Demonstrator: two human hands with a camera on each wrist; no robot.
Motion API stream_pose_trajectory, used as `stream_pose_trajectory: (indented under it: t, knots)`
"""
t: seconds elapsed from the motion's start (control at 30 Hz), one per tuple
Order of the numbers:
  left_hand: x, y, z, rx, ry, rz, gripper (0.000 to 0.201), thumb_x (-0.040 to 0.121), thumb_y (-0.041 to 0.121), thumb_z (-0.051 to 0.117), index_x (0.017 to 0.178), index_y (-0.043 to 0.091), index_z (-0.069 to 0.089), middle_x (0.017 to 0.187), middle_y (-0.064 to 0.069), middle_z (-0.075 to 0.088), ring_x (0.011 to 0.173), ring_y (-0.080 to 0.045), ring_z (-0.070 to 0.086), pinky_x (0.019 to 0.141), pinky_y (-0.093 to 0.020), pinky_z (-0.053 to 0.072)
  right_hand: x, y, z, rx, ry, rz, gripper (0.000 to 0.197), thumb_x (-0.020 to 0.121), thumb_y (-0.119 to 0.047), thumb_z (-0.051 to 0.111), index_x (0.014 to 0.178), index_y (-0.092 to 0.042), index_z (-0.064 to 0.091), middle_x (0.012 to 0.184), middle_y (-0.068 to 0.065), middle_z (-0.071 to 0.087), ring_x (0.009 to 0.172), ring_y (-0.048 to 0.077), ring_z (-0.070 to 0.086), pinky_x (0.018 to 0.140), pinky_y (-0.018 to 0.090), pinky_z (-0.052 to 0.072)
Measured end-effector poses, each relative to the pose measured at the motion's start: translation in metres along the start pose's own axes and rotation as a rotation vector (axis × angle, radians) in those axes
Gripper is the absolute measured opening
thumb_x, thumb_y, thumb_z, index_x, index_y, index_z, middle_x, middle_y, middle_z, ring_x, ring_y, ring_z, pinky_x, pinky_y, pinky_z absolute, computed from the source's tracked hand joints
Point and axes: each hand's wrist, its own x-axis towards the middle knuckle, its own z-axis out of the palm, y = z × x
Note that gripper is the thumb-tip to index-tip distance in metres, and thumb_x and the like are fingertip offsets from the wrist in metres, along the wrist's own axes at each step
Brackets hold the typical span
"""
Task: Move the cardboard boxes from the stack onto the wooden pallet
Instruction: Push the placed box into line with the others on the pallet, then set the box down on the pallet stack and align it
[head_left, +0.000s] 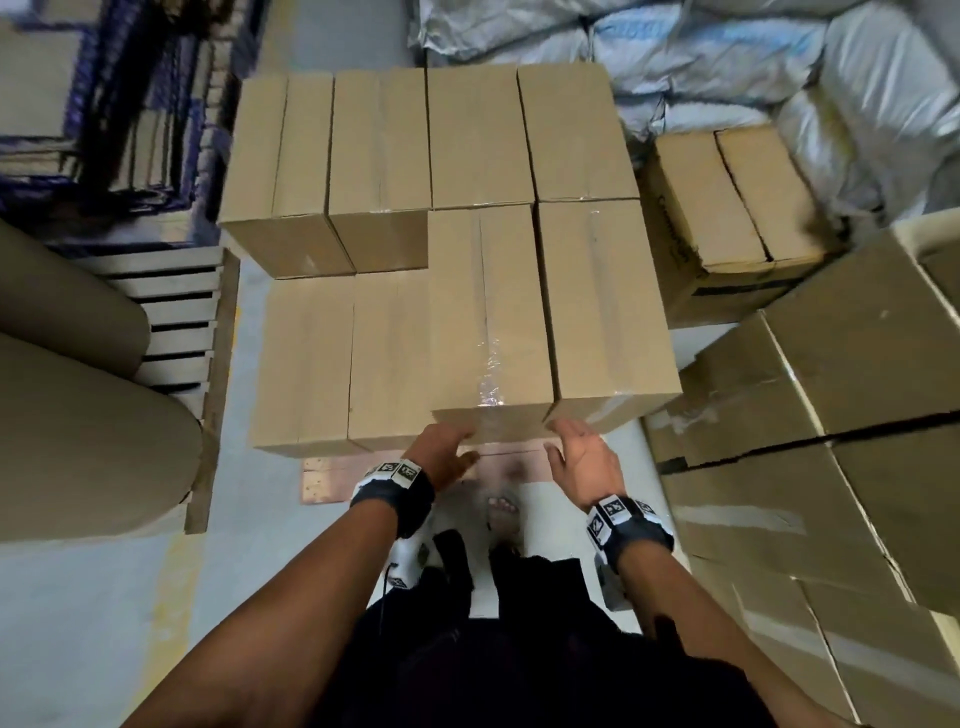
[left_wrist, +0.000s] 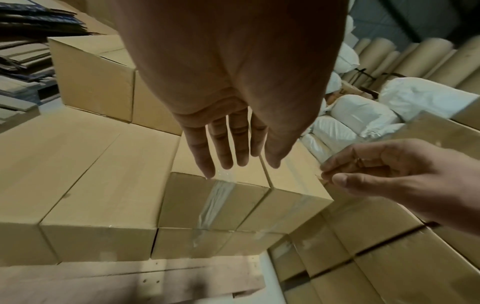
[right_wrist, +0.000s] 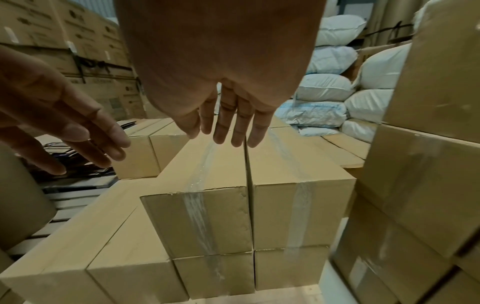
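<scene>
Boxes on the wooden pallet (head_left: 332, 480): six cardboard boxes (head_left: 491, 312) across the upper layer (all taped shut, contents unseen), two lower ones front-left. Left hand (head_left: 445, 451) and right hand (head_left: 582, 457) hover at the near top box's front edge, fingers loose, holding nothing. Source stack (head_left: 852, 395) stands right; white sacks (head_left: 727, 57) behind, paper rolls (head_left: 67, 322) left.

Tan cardboard boxes (head_left: 488, 312) sealed with clear glossy tape (head_left: 488, 364), pale reddish wooden pallet (head_left: 332, 480), white sacks (head_left: 727, 52), black-and-white patterned wristbands (head_left: 395, 480).
</scene>
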Motion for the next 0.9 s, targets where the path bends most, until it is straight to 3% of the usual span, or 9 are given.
stream_pose_trajectory:
  t: [0.17,0.37,0.5,0.67,0.9]
  knots:
    - [-0.045,0.008,0.016,0.031,-0.067,0.122,0.041,0.100,0.028,0.065,0.137,0.012,0.061,0.135,-0.011,0.066,0.122,-0.031,0.061,0.096,-0.031,0.043,-0.072,-0.019,0.018,0.045,0.061,0.128,0.030,0.103,-0.025,0.058,0.131,-0.017,0.062,0.126,0.005,0.064,0.112,0.031,0.063,0.080,0.042,0.054]
    - [-0.104,0.007,0.059,0.008,-0.144,0.248,0.038,0.097,0.025,0.066,0.132,0.011,0.064,0.128,-0.012,0.069,0.118,-0.031,0.063,0.098,-0.031,0.046,-0.177,-0.035,0.054,0.117,0.144,0.326,0.026,0.101,-0.030,0.060,0.126,-0.024,0.065,0.125,0.000,0.068,0.111,0.028,0.065,0.083,0.040,0.054]
    - [-0.140,0.012,0.105,0.030,-0.257,0.317,0.044,0.096,0.032,0.067,0.136,0.014,0.064,0.130,-0.006,0.071,0.120,-0.024,0.065,0.104,-0.034,0.049,-0.259,-0.025,0.083,0.152,0.134,0.500,0.023,0.101,-0.035,0.061,0.122,-0.028,0.066,0.123,-0.005,0.069,0.113,0.023,0.065,0.085,0.038,0.054]
    - [-0.166,0.053,0.143,0.088,-0.366,0.476,0.042,0.097,0.026,0.069,0.137,0.015,0.064,0.131,-0.004,0.070,0.117,-0.020,0.068,0.099,-0.027,0.049,-0.353,-0.004,0.099,0.226,0.217,0.735,0.021,0.100,-0.036,0.062,0.119,-0.028,0.067,0.119,-0.004,0.072,0.108,0.024,0.067,0.086,0.040,0.057]
    - [-0.197,0.120,0.190,0.184,-0.406,0.656,0.039,0.099,0.025,0.068,0.136,0.013,0.064,0.130,-0.004,0.069,0.114,-0.017,0.067,0.092,-0.019,0.044,-0.453,0.014,0.117,0.325,0.342,0.913,0.021,0.098,-0.038,0.064,0.117,-0.030,0.068,0.117,-0.006,0.073,0.102,0.021,0.068,0.085,0.039,0.058]
